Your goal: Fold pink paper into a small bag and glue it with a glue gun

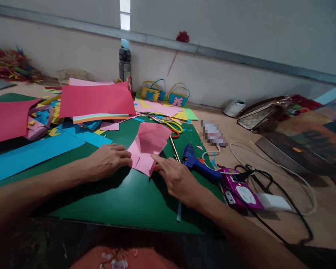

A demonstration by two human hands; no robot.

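The pink paper (149, 144) lies creased on the counter (123, 205), the left hand (108, 160) at its left edge and the right hand (176, 178) touching its lower right; whether either pinches it, I cannot tell. It should be light, pliant and easily creased, best held gently by the edges.

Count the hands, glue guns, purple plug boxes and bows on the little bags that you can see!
Hands: 2, the left hand and the right hand
Glue gun: 1
Purple plug box: 1
Bows: 2, a blue bow and a pink bow
Total: 6
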